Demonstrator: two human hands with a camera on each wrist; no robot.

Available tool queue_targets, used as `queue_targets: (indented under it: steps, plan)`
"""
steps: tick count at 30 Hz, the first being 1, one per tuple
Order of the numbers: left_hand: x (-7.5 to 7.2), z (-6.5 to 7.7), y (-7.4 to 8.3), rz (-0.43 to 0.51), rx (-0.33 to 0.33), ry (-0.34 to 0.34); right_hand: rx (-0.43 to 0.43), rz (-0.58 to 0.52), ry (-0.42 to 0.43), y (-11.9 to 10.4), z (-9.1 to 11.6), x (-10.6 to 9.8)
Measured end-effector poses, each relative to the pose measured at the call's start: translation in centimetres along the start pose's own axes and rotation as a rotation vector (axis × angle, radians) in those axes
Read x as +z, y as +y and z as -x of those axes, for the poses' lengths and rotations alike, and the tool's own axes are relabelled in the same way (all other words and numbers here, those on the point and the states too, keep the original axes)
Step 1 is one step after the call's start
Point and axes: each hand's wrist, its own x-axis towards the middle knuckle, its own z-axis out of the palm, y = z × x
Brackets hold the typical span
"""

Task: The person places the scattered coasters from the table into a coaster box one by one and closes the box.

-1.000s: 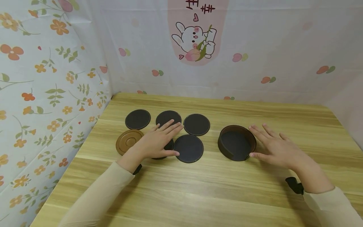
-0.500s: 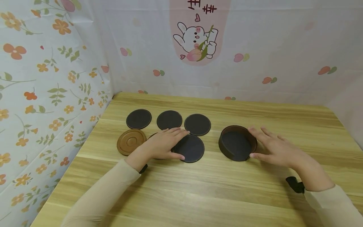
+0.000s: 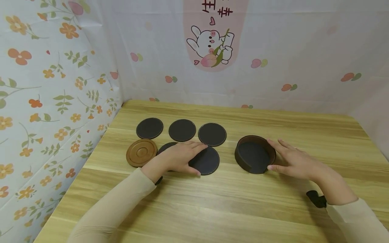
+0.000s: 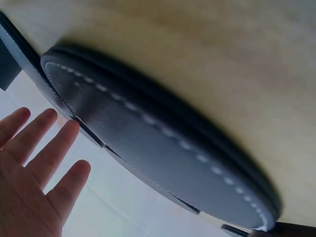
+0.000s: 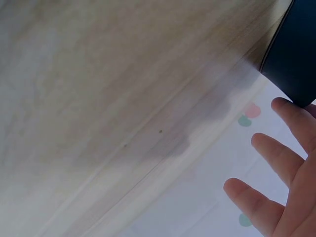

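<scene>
My left hand [image 3: 180, 158] hovers over the front row of dark round coasters, its fingers extended. It partly covers the front right coaster [image 3: 209, 162] and the one beside it [image 3: 165, 147]. White edge stitching shows on a coaster [image 4: 158, 148] in the left wrist view, with the fingertips apart from it. At the right side of a round dark coaster holder [image 3: 243, 162] is my right hand [image 3: 296, 163]. Its index finger and thumb are at the holder's wall, while the other fingers are spread. In the right wrist view a fingertip meets the holder [image 5: 296, 54].
Behind the left hand lie three more dark coasters: left [image 3: 150, 128], middle [image 3: 182, 130] and right [image 3: 212, 134]. A brown round disc with raised rings [image 3: 141, 153] lies at the left. The wooden table [image 3: 212, 209] meets a printed cloth [image 3: 146, 81] at the back.
My left hand has moved right and nearer to me, from over the back middle coaster to the front right one. My right hand has stayed by the holder.
</scene>
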Motion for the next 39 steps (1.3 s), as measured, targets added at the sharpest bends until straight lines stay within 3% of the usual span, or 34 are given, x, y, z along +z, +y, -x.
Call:
queue_targets:
  steps: [17, 23, 39]
  plan:
    - [0.2, -1.5, 0.9, -0.025, -0.059, -0.052, -0.002, -0.040, -0.011, -0.1, -0.1, 0.1]
    - [0.0, -1.5, 1.2, -0.002, -0.057, -0.056, -0.033, -0.108, -0.018, -0.2, -0.1, 0.2]
    - [0.0, -1.3, 0.8, -0.053, -0.017, -0.046, -0.035, -0.133, -0.016, 0.2, -0.1, 0.5]
